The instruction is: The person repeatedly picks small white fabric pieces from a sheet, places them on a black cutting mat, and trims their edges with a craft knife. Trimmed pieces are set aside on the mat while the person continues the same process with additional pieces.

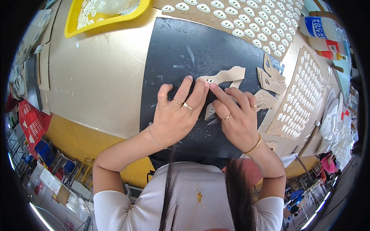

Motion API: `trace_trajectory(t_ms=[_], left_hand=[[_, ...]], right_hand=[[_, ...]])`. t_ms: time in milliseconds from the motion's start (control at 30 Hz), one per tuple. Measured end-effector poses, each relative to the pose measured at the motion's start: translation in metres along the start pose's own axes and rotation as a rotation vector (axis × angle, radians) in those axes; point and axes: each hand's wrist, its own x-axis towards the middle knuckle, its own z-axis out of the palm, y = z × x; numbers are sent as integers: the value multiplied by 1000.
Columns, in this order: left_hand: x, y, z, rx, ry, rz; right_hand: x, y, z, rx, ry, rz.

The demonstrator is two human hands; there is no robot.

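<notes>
A tan strap-like cut piece (232,74), with one wide wavy end, lies on a black mat. At its narrow end sits a small white oval piece (210,81) with two dark holes. My left hand (175,115) has its fingers spread, and its foremost fingertips press beside the oval. From the other side the extended index finger of my right hand (241,121) touches the oval; its other fingers are bent and apart. Under that hand lies another tan piece (210,111), partly hidden. A slim pale tip shows there too; whether it is held I cannot tell.
The black mat (165,57) covers the middle of the table. More tan cut pieces (271,79) are heaped at its right. Boards with rows of white ovals (254,27) lie behind and at right. A yellow tray (108,23) stands far left, bottles (322,29) far right.
</notes>
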Motion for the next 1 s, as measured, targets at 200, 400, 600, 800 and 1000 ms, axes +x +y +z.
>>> trace_trajectory(t_ms=[200, 400, 600, 800, 1000], left_hand=[[-1, -2, -2, -4, -53, -20], [1, -2, -2, -7, -8, -19], [7, -7, -5, -119, -3, -34], [2, -18, -2, -187, -10, -46], [5, -23, -5, -173, 14, -92]], right_hand=[[5, 5, 0, 76, 9, 23], [4, 8, 3, -20, 47, -12], [9, 9, 2, 19, 36, -39], [16, 1, 2, 0, 14, -42], [26, 1, 7, 88, 40, -38]])
